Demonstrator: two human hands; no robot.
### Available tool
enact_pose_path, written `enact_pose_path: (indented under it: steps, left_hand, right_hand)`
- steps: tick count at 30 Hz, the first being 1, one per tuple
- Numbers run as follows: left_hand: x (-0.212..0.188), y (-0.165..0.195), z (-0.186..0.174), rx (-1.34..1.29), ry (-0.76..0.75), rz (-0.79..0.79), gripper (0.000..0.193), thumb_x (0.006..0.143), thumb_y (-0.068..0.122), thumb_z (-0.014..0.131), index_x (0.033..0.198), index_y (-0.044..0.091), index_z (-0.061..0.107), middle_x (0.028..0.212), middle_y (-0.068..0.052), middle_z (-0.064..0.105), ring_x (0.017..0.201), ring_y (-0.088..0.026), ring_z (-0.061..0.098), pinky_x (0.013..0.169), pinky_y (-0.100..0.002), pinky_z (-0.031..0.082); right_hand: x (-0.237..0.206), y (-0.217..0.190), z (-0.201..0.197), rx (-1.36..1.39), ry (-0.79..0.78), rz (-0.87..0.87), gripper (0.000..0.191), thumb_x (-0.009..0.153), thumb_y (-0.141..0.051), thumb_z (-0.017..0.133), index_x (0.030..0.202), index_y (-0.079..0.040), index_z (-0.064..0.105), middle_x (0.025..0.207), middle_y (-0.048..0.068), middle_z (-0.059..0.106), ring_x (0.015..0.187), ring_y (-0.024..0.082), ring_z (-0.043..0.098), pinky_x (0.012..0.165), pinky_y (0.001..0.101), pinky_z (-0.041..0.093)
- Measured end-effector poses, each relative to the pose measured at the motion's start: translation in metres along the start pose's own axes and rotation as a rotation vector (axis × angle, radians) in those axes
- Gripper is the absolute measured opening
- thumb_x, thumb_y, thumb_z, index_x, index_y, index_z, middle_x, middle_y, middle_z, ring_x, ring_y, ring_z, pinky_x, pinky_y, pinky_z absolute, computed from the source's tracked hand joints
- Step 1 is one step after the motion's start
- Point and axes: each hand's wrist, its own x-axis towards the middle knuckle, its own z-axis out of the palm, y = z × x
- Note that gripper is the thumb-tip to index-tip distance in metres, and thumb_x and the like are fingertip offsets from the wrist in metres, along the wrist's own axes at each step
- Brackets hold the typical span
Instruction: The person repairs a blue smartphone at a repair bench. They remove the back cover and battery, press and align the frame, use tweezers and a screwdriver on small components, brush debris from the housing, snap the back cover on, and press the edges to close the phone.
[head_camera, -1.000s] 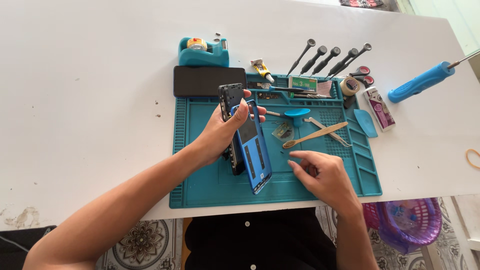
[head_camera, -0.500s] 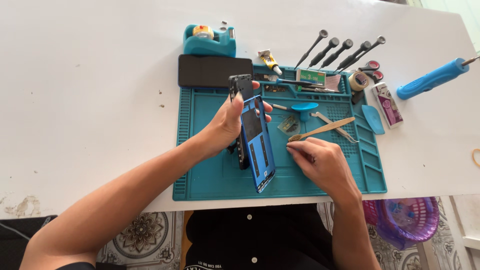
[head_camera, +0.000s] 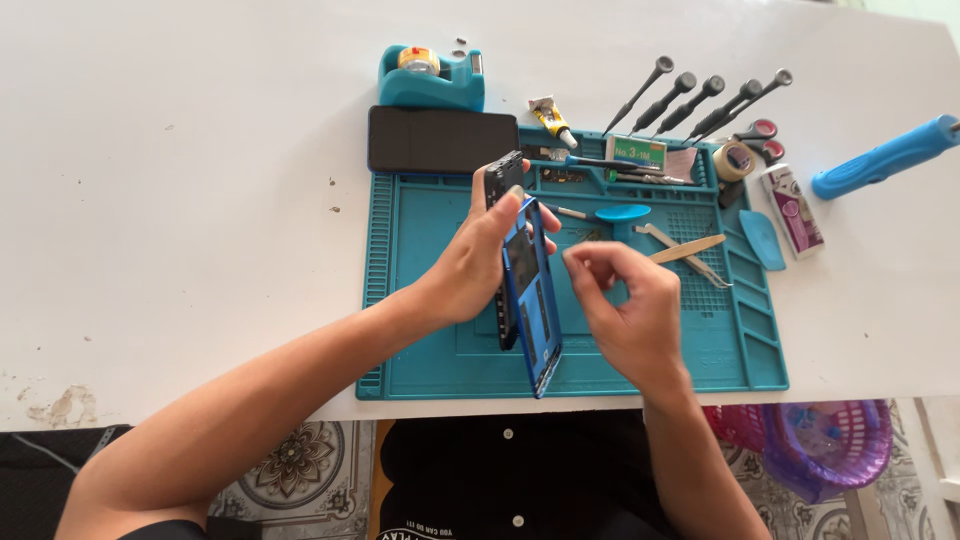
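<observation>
While the left hand (head_camera: 470, 265) keeps the blue phone frame (head_camera: 532, 300) clamped on edge over the teal mat (head_camera: 430, 330), the right hand (head_camera: 625, 310) lifts off the mat w/ fingertips pinched — on what, can't tell — closing in on the frame.

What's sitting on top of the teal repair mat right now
On the teal repair mat lie a blue spudger, metal tweezers and a wooden stick. The left hand holds an opened blue phone above it; anything beneath the hands is hidden.
</observation>
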Motion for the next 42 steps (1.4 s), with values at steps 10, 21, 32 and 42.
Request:
enact_pose_path:
  steps: [10,21,32,42]
  left_hand:
    - [-0.002,-0.004,-0.004,0.154,0.027,0.164,0.082,0.105,0.060,0.041,0.155,0.001,0.014,0.112,-0.008,0.061,0.101,-0.014,0.060,0.089,-0.030,0.053]
    - [-0.002,-0.011,-0.007,0.249,0.056,0.170,0.089,0.101,0.066,0.043,0.153,-0.001,0.016,0.105,-0.008,0.064,0.101,-0.014,0.063,0.089,-0.032,0.054]
    - [-0.001,-0.011,-0.007,0.300,0.046,0.240,0.079,0.104,0.069,0.037,0.142,0.001,0.033,0.115,-0.007,0.058,0.107,-0.014,0.058,0.097,-0.032,0.048]
    - [0.000,-0.010,-0.003,0.252,0.036,0.126,0.087,0.102,0.070,0.036,0.154,0.002,0.022,0.110,-0.008,0.064,0.105,-0.012,0.059,0.093,-0.032,0.052]
  right_hand:
    - [0.011,-0.012,0.031,-0.046,0.094,0.012,0.013,0.096,-0.009,0.074,0.105,0.000,0.075,0.079,0.006,0.073,0.072,0.009,0.065,0.070,0.0246,0.053]
    - [0.004,0.000,0.035,-0.098,0.047,-0.007,0.015,0.096,-0.011,0.074,0.106,0.000,0.075,0.083,0.008,0.074,0.074,0.011,0.067,0.071,0.0253,0.053]
    - [-0.001,0.037,0.017,0.445,0.015,0.265,0.014,0.100,-0.008,0.068,0.103,0.004,0.074,0.081,0.003,0.068,0.073,0.008,0.062,0.069,0.0219,0.049]
    - [-0.006,0.051,0.005,0.737,-0.022,0.266,0.017,0.102,-0.004,0.064,0.111,0.007,0.072,0.087,0.007,0.069,0.080,0.011,0.062,0.074,0.0235,0.049]
